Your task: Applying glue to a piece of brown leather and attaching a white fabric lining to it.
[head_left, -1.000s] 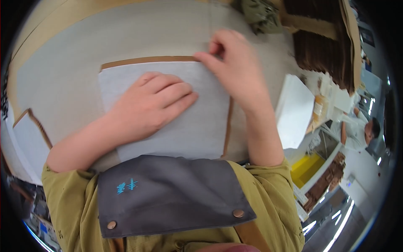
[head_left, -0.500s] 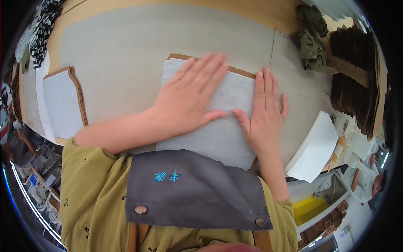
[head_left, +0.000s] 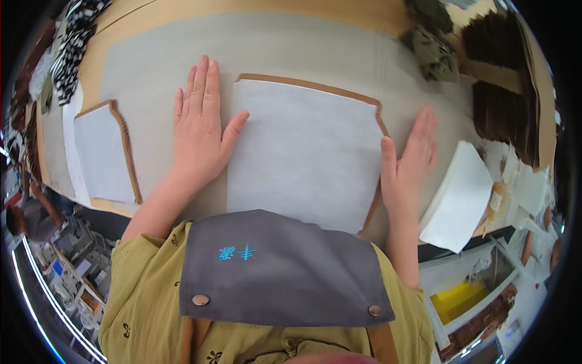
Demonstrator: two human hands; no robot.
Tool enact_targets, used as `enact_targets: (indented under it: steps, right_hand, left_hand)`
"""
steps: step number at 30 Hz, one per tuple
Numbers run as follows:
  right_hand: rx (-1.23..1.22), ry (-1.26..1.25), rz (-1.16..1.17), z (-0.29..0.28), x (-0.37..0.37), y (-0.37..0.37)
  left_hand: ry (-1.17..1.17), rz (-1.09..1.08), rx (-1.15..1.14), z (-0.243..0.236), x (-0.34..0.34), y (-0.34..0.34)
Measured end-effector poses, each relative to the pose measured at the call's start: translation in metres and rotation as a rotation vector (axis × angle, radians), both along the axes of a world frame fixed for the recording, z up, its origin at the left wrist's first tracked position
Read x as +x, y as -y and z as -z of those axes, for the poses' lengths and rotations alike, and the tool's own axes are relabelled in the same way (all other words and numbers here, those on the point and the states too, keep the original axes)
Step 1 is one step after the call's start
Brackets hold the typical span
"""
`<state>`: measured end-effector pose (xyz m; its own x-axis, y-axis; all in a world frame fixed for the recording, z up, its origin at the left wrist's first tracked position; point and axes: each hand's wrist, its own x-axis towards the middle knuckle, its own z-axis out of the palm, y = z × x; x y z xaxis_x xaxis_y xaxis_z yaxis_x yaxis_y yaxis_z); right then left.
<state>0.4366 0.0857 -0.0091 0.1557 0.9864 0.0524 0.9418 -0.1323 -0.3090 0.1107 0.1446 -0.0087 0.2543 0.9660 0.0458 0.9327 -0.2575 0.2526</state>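
Centred on the grey table cover (head_left: 291,48): white panel (head_left: 303,158) atop a brown piece, long axis across. Flat and spread at the panel's left edge, left hand (head_left: 200,130); equally near, flat at its right edge, right hand (head_left: 409,167), holding nothing.

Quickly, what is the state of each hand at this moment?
Left hand: open, flat on the grey table cover, thumb touching the white fabric panel.
Right hand: open, flat at the panel's right edge, holding nothing.
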Motion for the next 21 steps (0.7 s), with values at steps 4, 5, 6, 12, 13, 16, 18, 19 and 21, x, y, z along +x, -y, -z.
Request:
enact_targets:
  steps: [4, 5, 6, 12, 13, 16, 18, 19, 21]
  right_hand:
    - [0.024, -0.067, 0.025, 0.005, 0.006, 0.006]
    - [0.039, -0.131, 0.024, 0.005, 0.004, 0.005]
    - [0.044, -0.119, 0.054, 0.006, 0.004, 0.003]
    - [0.186, -0.198, -0.04, 0.01, 0.007, 0.002]
    - [0.199, -0.239, -0.056, 0.009, 0.008, 0.002]
    - [0.224, -0.375, -0.087, 0.004, 0.01, -0.003]
    - [0.234, -0.466, -0.104, 0.0, 0.008, -0.007]
    - [0.213, -0.655, -0.098, -0.002, 0.005, -0.01]
    - [0.192, -0.846, -0.094, -0.009, 0.0, -0.013]
  left_hand:
    - [0.079, 0.333, 0.008, -0.03, 0.044, -0.023]
    - [0.158, 0.446, -0.008, -0.034, 0.059, -0.031]
    - [0.169, 0.477, -0.005, -0.035, 0.074, -0.039]
    - [0.16, 0.547, -0.331, -0.041, 0.124, -0.079]
    - [0.144, 0.554, -0.466, -0.048, 0.129, -0.085]
    - [0.271, 0.587, -0.58, -0.044, 0.126, -0.088]
    - [0.422, 0.614, -0.56, -0.047, 0.126, -0.089]
    - [0.439, 0.579, -0.7, -0.055, 0.129, -0.091]
    - [0.454, 0.538, -0.837, -0.06, 0.129, -0.092]
